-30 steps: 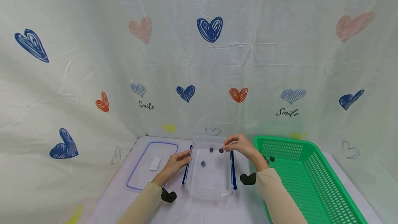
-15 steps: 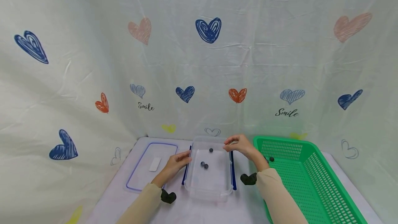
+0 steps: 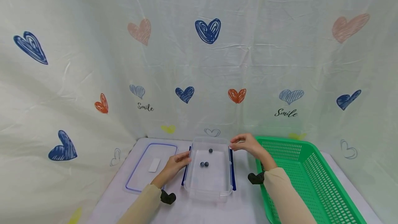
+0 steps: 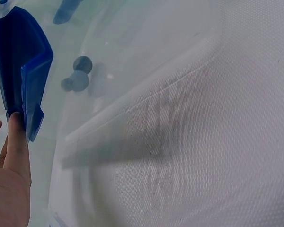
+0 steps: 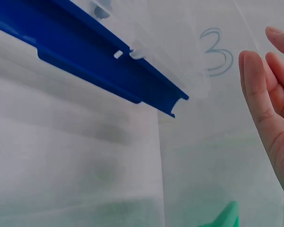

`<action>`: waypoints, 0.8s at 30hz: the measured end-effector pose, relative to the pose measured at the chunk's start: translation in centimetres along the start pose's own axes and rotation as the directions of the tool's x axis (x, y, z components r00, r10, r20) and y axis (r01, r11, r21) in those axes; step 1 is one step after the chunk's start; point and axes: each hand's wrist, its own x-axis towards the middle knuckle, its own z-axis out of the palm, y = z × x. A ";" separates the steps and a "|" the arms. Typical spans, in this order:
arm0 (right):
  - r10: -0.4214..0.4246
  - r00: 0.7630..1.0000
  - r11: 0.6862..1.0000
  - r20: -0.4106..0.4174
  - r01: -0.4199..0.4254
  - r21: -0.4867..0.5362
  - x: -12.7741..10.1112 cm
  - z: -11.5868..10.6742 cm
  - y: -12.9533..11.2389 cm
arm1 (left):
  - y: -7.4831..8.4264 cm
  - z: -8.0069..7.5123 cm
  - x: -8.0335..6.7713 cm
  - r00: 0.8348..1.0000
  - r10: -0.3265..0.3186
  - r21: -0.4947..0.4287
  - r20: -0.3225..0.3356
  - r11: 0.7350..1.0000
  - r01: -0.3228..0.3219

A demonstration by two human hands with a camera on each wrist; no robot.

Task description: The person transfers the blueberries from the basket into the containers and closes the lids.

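Several fingers of my left hand (image 3: 173, 167) touch the left side of a clear plastic food container (image 3: 209, 182), which stands lidless with blue side latches. In the left wrist view a straight finger (image 4: 17, 142) meets the blue latch (image 4: 33, 71). Three dark, round blueberries (image 3: 206, 164) lie on the container floor, two close together and one farther back. Just past the container's back right corner hangs my right hand (image 3: 247, 145), its fingers loosely bent with nothing between them. The right wrist view has this hand beyond the end of the right blue latch (image 5: 109, 54).
A green perforated basket (image 3: 306, 144) stands on the right, partly behind the right forearm. On the left lies a clear lid (image 3: 140, 175) with a blue seal and a white label. A white curtain (image 3: 267, 51) printed with hearts hangs behind the white-covered table (image 3: 245, 199).
The right hand let a blueberry go into the container; it rolled nearer to another one. Then the right hand moved right, off the container, empty. The left hand stays in place.
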 end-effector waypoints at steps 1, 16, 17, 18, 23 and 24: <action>0.000 1.000 1.000 -0.002 0.000 -0.005 -0.1 -0.3 0.0 | 0.0 0.0 0.0 1.000 0.002 -0.001 0.005 1.000 -0.002; -0.005 0.997 1.000 -0.075 0.006 0.017 -2.1 -4.0 -0.1 | -0.1 0.0 0.1 1.000 -0.022 -0.012 -0.006 1.000 0.022; -0.004 0.997 1.000 -0.079 0.005 0.018 -2.3 -4.2 -0.1 | -0.1 0.1 0.1 1.000 -0.022 -0.009 -0.010 1.000 0.022; -0.001 0.996 1.000 -0.086 0.002 0.020 -2.4 -4.5 0.0 | -0.1 0.1 0.1 1.000 -0.023 -0.005 -0.014 1.000 0.023; 0.020 0.994 0.999 -0.108 -0.015 0.046 -3.0 -5.8 0.7 | 0.0 0.1 0.0 0.999 -0.028 -0.007 -0.020 1.000 0.028; 0.023 0.994 0.999 -0.110 -0.017 0.050 -3.2 -6.1 0.8 | 0.0 0.2 0.0 0.999 -0.028 -0.010 -0.020 1.000 0.027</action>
